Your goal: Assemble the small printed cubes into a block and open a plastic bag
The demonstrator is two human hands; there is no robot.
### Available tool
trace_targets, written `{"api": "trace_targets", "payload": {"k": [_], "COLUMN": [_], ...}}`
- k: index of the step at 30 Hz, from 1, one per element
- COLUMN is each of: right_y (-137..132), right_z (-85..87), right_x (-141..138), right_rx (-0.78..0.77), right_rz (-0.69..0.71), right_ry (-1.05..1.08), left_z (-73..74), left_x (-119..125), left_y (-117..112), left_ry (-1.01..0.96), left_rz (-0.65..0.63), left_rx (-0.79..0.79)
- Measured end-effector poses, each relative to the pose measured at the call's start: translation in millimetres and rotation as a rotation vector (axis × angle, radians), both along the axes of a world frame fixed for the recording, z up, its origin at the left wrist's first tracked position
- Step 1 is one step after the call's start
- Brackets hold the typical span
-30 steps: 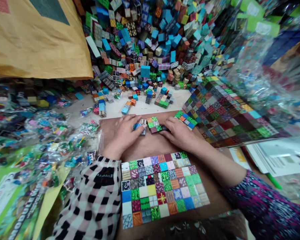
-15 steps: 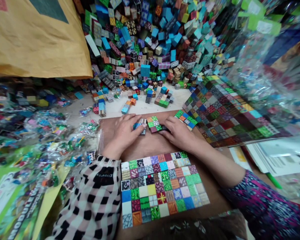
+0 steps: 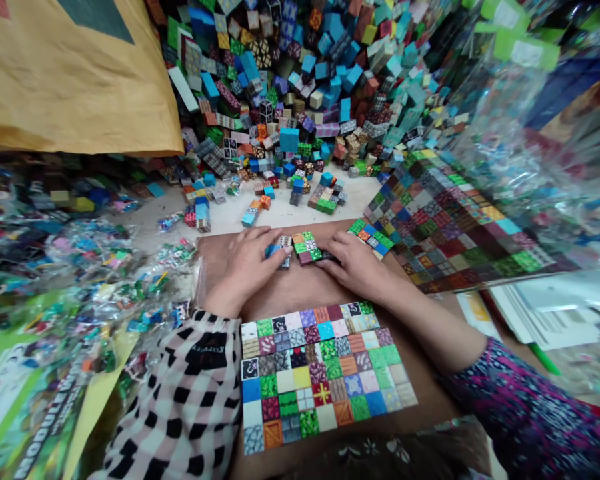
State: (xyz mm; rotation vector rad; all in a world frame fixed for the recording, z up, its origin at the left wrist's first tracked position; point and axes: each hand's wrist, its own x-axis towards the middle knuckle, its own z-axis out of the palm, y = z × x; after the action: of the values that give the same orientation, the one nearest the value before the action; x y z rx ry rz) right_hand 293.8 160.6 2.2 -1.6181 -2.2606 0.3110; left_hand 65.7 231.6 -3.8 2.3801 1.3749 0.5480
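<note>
My left hand (image 3: 245,263) rests on the brown board, its fingers curled round a small group of blue and grey patterned cubes (image 3: 284,253). My right hand (image 3: 355,263) closes over a dark end of a row of cubes, partly hidden under its fingers. Between the hands, touching or close to the right fingertips, sits a block of green, orange and maroon cubes (image 3: 306,247). Behind the right hand lies another block of green, blue and orange cubes (image 3: 371,238). In front of both wrists is a flat rectangle of many printed square cubes (image 3: 325,380).
The brown board (image 3: 280,293) lies under the hands. A large heap of loose cubes (image 3: 300,87) rises behind it. On the right is a plastic-wrapped slab of cubes (image 3: 450,227); bagged small pieces (image 3: 105,260) cover the left. A yellow paper bag (image 3: 80,87) overhangs the upper left.
The whole view has shifted very slightly. Both hands and the cubes hold the same positions relative to one another.
</note>
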Motion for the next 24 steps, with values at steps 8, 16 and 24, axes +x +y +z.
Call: {"api": "trace_targets", "payload": {"k": [8,16,24], "right_y": [0.2,0.1,-0.5], "right_z": [0.7,-1.0,-1.8], "right_x": [-0.4,-0.1,-1.9], "right_rx": [-0.003,0.009,0.017], "right_rz": [0.010,0.008,-0.005], "right_ry": [0.008,0.009,0.012], "left_z": [3.0,3.1,1.1], "left_x": [1.2,1.2,0.5], "left_y": [-0.3,-0.6,0.2], "left_ry": [0.012,0.013,0.001], "left_rz": [-0.004,0.001,-0.005], "left_rx": [-0.004,-0.009,-0.006]}}
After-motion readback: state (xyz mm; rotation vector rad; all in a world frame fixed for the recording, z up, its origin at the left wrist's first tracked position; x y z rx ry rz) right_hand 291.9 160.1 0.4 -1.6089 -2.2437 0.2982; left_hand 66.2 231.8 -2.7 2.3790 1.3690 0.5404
